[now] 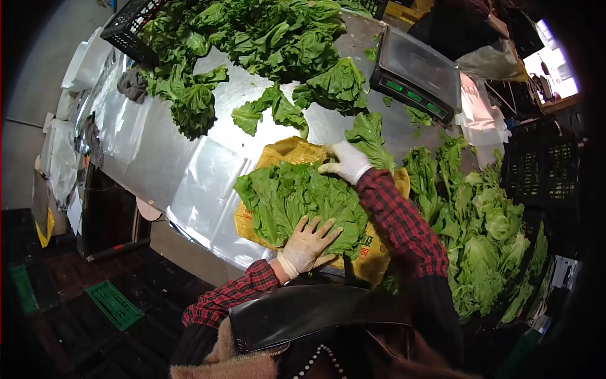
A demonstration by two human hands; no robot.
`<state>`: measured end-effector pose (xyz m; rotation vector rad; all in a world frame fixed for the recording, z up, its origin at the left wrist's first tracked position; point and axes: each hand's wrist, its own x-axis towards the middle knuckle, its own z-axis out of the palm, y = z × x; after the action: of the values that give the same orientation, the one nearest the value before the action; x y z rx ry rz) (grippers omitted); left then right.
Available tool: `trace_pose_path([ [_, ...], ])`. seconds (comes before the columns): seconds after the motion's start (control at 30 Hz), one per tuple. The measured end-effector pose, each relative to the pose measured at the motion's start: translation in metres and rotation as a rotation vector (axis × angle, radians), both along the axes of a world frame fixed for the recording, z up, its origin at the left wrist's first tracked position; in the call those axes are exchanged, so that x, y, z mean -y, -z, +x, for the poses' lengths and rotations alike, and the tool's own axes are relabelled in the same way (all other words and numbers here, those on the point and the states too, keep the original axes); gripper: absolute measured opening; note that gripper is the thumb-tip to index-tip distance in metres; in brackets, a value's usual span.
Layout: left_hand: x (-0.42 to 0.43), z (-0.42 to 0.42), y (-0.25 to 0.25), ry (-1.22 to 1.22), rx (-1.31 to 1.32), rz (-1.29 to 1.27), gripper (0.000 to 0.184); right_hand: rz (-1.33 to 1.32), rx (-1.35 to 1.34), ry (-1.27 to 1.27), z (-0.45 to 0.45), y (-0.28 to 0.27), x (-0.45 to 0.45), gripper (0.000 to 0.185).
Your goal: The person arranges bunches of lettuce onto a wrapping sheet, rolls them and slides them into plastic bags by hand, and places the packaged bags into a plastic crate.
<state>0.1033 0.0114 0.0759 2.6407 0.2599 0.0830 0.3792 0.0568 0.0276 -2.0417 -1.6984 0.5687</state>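
A pile of green leafy lettuce (297,199) lies on a yellow printed plastic sack (293,146), which is spread on the metal table. My left hand (307,246), in a pale glove, rests on the near side of the pile with its fingers spread over the leaves. At the far right corner of the pile, my right hand (347,162), also gloved, has bent fingers closed at the sack's edge. Its fingertips are partly hidden. Just beyond that hand lies a loose lettuce leaf (369,136).
More lettuce (271,38) is heaped at the back beside a black crate (134,28). A weighing scale (416,69) stands at the back right of the metal table (158,170). Lettuce heads (483,252) are piled on the right, near another dark crate (543,164).
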Motion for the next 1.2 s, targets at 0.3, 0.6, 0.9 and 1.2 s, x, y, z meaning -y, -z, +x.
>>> trace_pose_path([
  [0.3, -0.01, -0.004, -0.021, 0.028, 0.01, -0.079, 0.066, 0.241, 0.164, 0.728, 0.11, 0.018, 0.023, 0.027],
  [0.6, -0.085, -0.106, 0.041, -0.812, 0.299, 0.146, 0.052, -0.391, 0.238, 0.517, 0.075, -0.004, 0.055, 0.049],
  [0.9, -0.148, -0.177, 0.169, -0.93, 0.078, -0.568, 0.063, 0.299, 0.826, 0.965, 0.051, -0.207, 0.238, 0.043],
  [1.2, -0.13, -0.164, 0.135, -1.162, -0.06, -1.181, 0.059, -0.21, 1.182, 1.509, 0.14, -0.257, 0.537, 0.074],
])
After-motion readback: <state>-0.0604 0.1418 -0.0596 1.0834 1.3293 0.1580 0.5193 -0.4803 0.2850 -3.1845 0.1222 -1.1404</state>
